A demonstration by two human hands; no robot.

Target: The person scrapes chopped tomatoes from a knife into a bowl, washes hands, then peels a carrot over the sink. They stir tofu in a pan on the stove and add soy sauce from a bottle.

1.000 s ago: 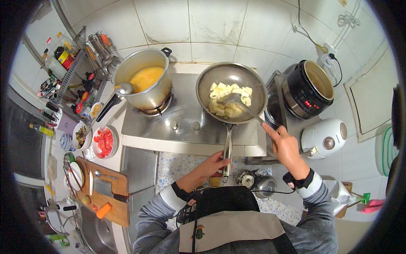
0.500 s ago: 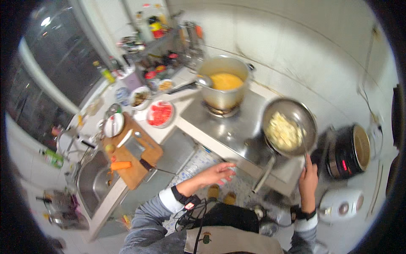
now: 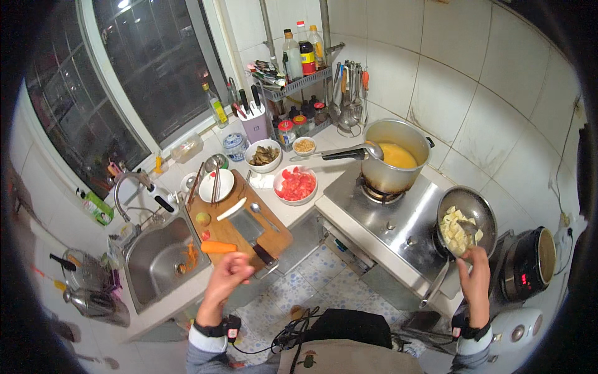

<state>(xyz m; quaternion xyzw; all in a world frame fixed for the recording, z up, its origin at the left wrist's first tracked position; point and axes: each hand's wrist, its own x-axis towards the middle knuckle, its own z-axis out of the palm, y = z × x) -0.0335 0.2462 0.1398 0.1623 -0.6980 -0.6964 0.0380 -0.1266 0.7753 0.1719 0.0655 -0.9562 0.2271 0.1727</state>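
My right hand (image 3: 476, 277) grips the thin handle of a metal cooking spatula (image 3: 467, 225); its head rests among pale yellow chunks (image 3: 455, 232), perhaps egg, in a dark frying pan (image 3: 485, 206). The pan sits on the right part of the stove, its long handle pointing toward me. My left hand (image 3: 228, 278) hovers near the front edge of the wooden cutting board (image 3: 279, 239), fingers loosely bent, nothing visible in them. Just beyond it lie a peeled carrot (image 3: 218, 247) and a cleaver (image 3: 247, 228) with a dark handle.
A large pot (image 3: 387, 174) of orange liquid stands on the back burner, a ladle (image 3: 372, 151) across its rim. Left of it are a bowl of chopped tomato (image 3: 295, 186) and smaller bowls. A sink (image 3: 163, 262) lies far left; a black cooker (image 3: 529, 262) stands right.
The view has swung right, shifting the counter and stove in the picture. My left hand has moved toward the cutting board and its fingers have bent. My right hand keeps its hold on the spatula.
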